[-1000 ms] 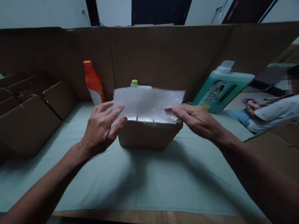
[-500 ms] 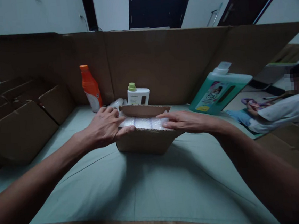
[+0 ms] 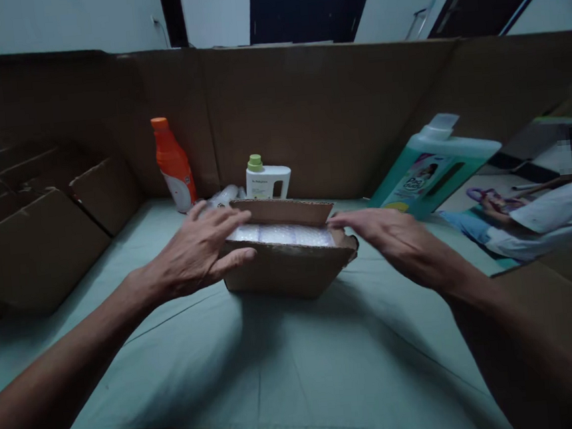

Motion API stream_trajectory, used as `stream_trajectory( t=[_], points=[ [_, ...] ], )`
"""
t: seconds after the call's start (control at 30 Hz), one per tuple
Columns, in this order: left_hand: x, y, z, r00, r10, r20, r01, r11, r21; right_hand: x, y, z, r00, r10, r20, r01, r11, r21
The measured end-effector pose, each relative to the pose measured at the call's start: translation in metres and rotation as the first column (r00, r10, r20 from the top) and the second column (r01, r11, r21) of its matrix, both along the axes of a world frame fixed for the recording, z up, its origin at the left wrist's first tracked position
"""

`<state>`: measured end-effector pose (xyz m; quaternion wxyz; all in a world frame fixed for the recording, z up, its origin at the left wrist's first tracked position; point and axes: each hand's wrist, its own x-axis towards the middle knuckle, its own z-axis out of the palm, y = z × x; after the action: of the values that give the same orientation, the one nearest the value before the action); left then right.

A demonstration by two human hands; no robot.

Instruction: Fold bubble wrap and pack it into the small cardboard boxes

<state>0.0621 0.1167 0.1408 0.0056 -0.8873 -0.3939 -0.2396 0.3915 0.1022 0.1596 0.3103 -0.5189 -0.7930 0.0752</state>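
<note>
A small open cardboard box (image 3: 291, 274) stands on the pale green cloth (image 3: 279, 362) in front of me. A sheet of bubble wrap (image 3: 282, 235) lies flat inside it, near the top. My left hand (image 3: 196, 252) rests against the box's left side, fingers stretched out and the thumb along the front wall. My right hand (image 3: 393, 238) hovers at the right rim, fingers extended and touching the box's right edge. Neither hand grips anything.
Behind the box stand an orange bottle (image 3: 174, 164), a small white bottle with a green cap (image 3: 265, 179) and a large teal jug (image 3: 432, 168). Cardboard walls (image 3: 327, 117) ring the table, with folded boxes (image 3: 37, 229) at left. Another person (image 3: 541, 219) sits at right.
The bubble wrap, held up above the box a second ago, has been laid inside it. Both hands have come off the sheet and now sit at the box's sides.
</note>
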Motion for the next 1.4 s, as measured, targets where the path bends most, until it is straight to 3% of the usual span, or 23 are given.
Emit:
stream_trajectory(
  t=[0.07, 0.13, 0.17, 0.23, 0.3, 0.4, 0.5, 0.6, 0.7, 0.8, 0.93, 1.1, 1.23, 1.3, 1.4],
  points=[
    [-0.016, -0.01, -0.013, 0.962, 0.14, 0.233, -0.164, 0.983, 0.086, 0.018, -0.02, -0.016, 0.984, -0.159, -0.083, 0.164, 0.984, 0.07],
    [-0.028, -0.017, -0.037, 0.866, 0.276, 0.418, -0.305, 0.952, 0.003, 0.033, -0.034, -0.042, 0.948, -0.28, -0.153, 0.286, 0.958, 0.017],
    [-0.031, -0.017, -0.051, 0.827, 0.319, 0.463, -0.318, 0.944, -0.084, 0.037, -0.036, -0.058, 0.939, -0.297, -0.175, 0.296, 0.955, -0.037],
    [-0.027, -0.014, -0.081, 0.799, 0.333, 0.501, -0.225, 0.938, -0.264, 0.034, -0.031, -0.091, 0.939, -0.265, -0.219, 0.238, 0.961, -0.142],
    [-0.01, -0.005, -0.104, 0.778, 0.289, 0.559, -0.054, 0.916, -0.398, 0.022, -0.016, -0.118, 0.938, -0.217, -0.271, 0.163, 0.965, -0.206],
    [0.028, 0.009, -0.122, 0.636, 0.279, 0.72, 0.128, 0.882, -0.454, 0.003, 0.006, -0.141, 0.911, -0.23, -0.341, 0.146, 0.956, -0.256],
    [0.06, 0.01, -0.127, 0.557, 0.263, 0.788, 0.181, 0.887, -0.424, 0.009, 0.009, -0.146, 0.88, -0.313, -0.357, 0.226, 0.938, -0.264],
    [0.067, -0.012, -0.124, 0.59, 0.217, 0.778, 0.196, 0.896, -0.399, 0.022, -0.01, -0.136, 0.869, -0.383, -0.312, 0.327, 0.919, -0.218],
    [0.042, -0.046, -0.112, 0.581, 0.267, 0.769, 0.134, 0.9, -0.414, 0.003, -0.032, -0.116, 0.894, -0.306, -0.326, 0.269, 0.95, -0.157],
    [0.002, -0.068, -0.093, 0.483, 0.402, 0.778, -0.042, 0.898, -0.438, -0.048, -0.027, -0.097, 0.904, -0.103, -0.415, 0.037, 0.985, -0.166],
    [-0.027, -0.078, -0.082, 0.411, 0.456, 0.79, -0.252, 0.889, -0.382, -0.103, 0.017, -0.091, 0.825, 0.08, -0.559, -0.227, 0.953, -0.2],
    [-0.047, -0.077, -0.107, 0.315, 0.519, 0.795, -0.43, 0.825, -0.368, -0.154, 0.078, -0.109, 0.757, 0.297, -0.582, -0.499, 0.837, -0.222],
    [-0.082, -0.069, -0.126, 0.216, 0.527, 0.822, -0.537, 0.767, -0.351, -0.219, 0.133, -0.124, 0.721, 0.445, -0.531, -0.616, 0.763, -0.198],
    [-0.098, -0.064, -0.135, 0.203, 0.551, 0.809, -0.552, 0.747, -0.37, -0.254, 0.16, -0.133, 0.733, 0.451, -0.509, -0.604, 0.776, -0.182],
    [-0.113, -0.056, -0.153, 0.23, 0.621, 0.75, -0.52, 0.729, -0.444, -0.301, 0.185, -0.156, 0.791, 0.389, -0.471, -0.506, 0.85, -0.148]
  ],
)
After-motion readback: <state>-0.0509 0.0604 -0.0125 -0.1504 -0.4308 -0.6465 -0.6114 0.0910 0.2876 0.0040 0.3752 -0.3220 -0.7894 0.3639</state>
